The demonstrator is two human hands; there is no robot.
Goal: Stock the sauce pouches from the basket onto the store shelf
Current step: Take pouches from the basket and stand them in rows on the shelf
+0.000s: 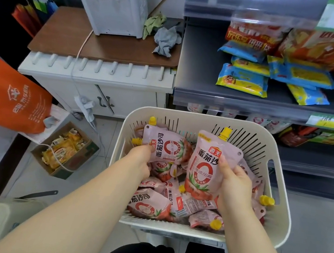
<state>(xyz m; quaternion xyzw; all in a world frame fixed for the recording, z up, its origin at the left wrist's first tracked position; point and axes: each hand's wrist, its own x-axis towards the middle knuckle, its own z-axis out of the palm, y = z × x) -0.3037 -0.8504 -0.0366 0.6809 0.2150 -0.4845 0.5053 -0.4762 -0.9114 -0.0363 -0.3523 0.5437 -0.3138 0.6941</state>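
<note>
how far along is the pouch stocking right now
Early on. A few pink packs seem shelved behind the basket, though blurred. In hand: the left hand grips a sideways pouch, the right hand an upright pouch. Left: many loose pouches lie in the basket.

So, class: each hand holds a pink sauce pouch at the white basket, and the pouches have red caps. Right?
One point is wrong: the head view shows yellow caps, not red. The left hand and right hand do each hold a pink pouch at the white basket.
</note>
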